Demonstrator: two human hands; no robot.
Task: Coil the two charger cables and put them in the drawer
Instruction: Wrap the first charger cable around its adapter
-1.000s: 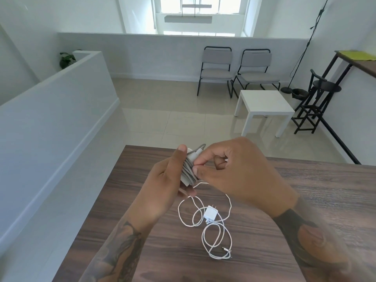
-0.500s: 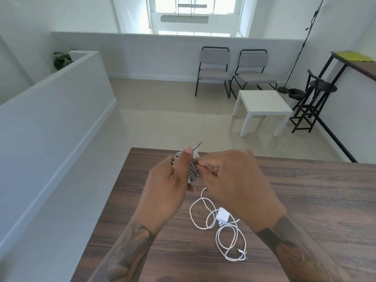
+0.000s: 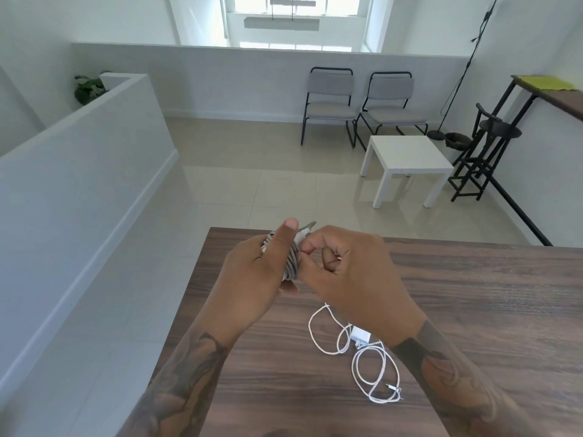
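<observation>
My left hand (image 3: 257,272) grips a tight coil of grey charger cable (image 3: 291,258) above the far left part of the wooden table (image 3: 473,294), thumb laid across the windings. My right hand (image 3: 353,275) pinches the cable's free end beside the coil, where a grey plug tip sticks up behind the thumb. A second, white charger cable (image 3: 372,373) lies in loose loops on the table below my right wrist, with its white plug block (image 3: 359,335) among the loops. No drawer is in view.
The table's far edge (image 3: 410,239) runs just behind my hands and its left edge falls away to the tiled floor. A white side table (image 3: 407,159), two grey chairs (image 3: 359,99) and a black stool (image 3: 492,143) stand across the room. A low white wall (image 3: 79,171) runs along the left.
The view has shifted, so the table and white cable sit further right. My hands stay together at the grey coil, and the right fingers have worked the cable's end against it.
</observation>
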